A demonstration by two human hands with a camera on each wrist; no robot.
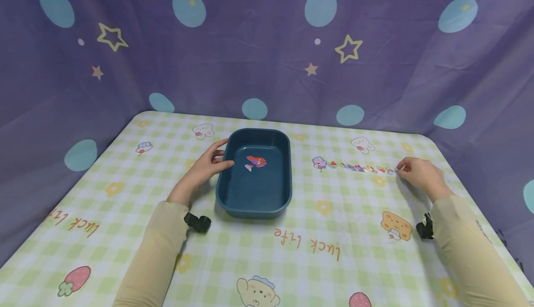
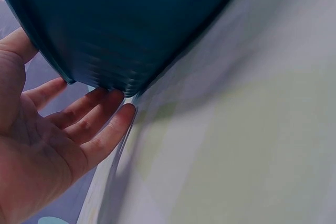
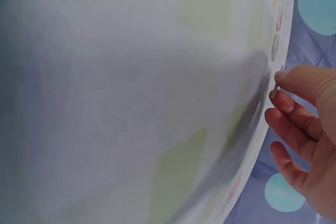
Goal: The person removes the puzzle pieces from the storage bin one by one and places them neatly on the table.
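A dark teal rectangular tray stands left of the middle on the table. My left hand holds its left side, thumb over the rim and the other fingers against the outer wall. Inside lie a red flat piece and a smaller pale one. To the right, a row of small colourful flat pieces runs across the cloth. At the row's right end my right hand pinches a small thin flat piece between thumb and forefinger, close over the cloth.
The table bears a green checked cloth printed with cartoon figures, strawberries and lettering. A purple curtain with blue ovals and stars hangs behind and at the sides. A black wrist device sits at the left cuff.
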